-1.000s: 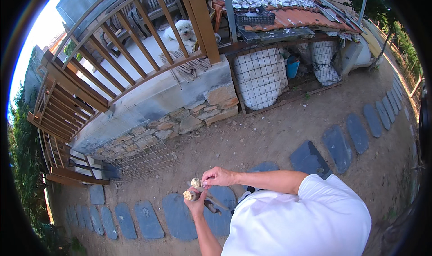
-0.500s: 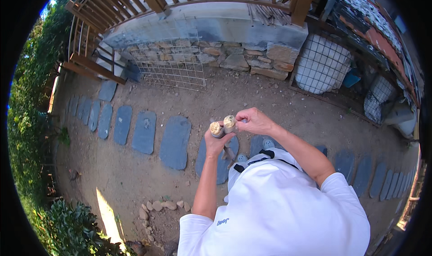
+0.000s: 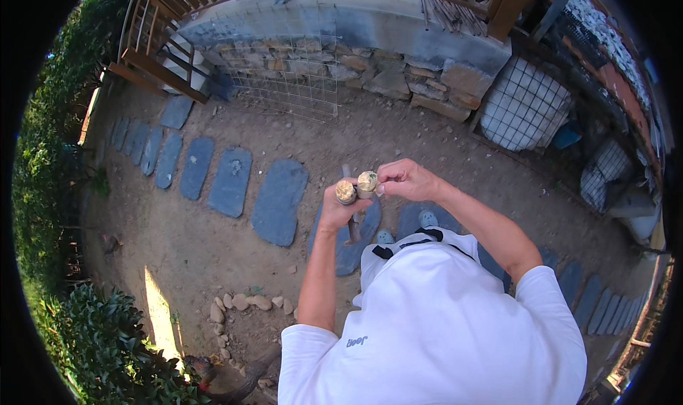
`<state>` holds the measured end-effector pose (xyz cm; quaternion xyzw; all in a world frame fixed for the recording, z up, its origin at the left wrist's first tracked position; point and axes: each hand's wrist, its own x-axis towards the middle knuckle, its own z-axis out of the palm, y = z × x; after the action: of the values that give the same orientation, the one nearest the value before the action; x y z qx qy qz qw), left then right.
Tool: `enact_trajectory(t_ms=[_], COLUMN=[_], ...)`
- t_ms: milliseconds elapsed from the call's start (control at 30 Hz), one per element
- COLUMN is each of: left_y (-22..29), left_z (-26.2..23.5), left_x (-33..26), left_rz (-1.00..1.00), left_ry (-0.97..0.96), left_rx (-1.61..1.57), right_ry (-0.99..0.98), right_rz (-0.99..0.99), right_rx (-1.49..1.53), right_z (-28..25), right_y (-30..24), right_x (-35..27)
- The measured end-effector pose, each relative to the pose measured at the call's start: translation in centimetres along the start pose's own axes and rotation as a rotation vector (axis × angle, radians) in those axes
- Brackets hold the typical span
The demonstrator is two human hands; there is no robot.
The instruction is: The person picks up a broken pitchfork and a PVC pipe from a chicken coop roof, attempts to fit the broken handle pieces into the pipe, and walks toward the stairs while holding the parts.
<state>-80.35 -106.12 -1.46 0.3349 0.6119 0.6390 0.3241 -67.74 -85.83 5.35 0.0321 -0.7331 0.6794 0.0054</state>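
My left hand [image 3: 336,209] is wrapped round two short upright cylinders side by side. The left cylinder [image 3: 346,191] has a rough, pale yellow top and dark sides. The right cylinder [image 3: 367,182] has a similar pale top with a greenish patch near its edge. My right hand [image 3: 407,181] is closed in a pinch at the right cylinder's edge; a small pale bit shows at its fingertips, too small to name. Below the left hand a long grey piece [image 3: 352,228] shows over a paving slab; I cannot tell whether the hand holds it.
Slate stepping slabs [image 3: 280,202] cross the bare soil. Ahead stand a stone wall [image 3: 388,83], a leaning wire mesh [image 3: 302,85] and a wooden railing [image 3: 167,74]. Wire-covered white sacks [image 3: 526,106] lie at right. Rounded stones [image 3: 240,302] edge a bed near a bush [image 3: 114,341].
My view has shifted slightly. The two cylinders now show their tops more squarely, and the right hand's fingers sit lower on the right cylinder's edge.
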Motion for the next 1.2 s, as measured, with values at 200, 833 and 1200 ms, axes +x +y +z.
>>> enact_trajectory(t_ms=[200,833,1200], left_y=[-0.4,-0.8,0.0], left_z=[-3.2,-4.7,-0.8], left_x=[-0.9,-4.5,-3.0], left_rz=[-0.05,-0.224,0.069], left_ry=[-0.029,-0.13,0.351], left_rx=[-0.089,-0.225,-0.105], right_ry=[0.032,-0.111,-0.218], right_rz=[0.096,-0.138,-0.57], right_rx=[0.432,-0.122,-0.704], right_z=[2.9,4.6,6.4], right_y=[2.2,-1.9,-9.6], right_x=[1.6,10.1,3.9])
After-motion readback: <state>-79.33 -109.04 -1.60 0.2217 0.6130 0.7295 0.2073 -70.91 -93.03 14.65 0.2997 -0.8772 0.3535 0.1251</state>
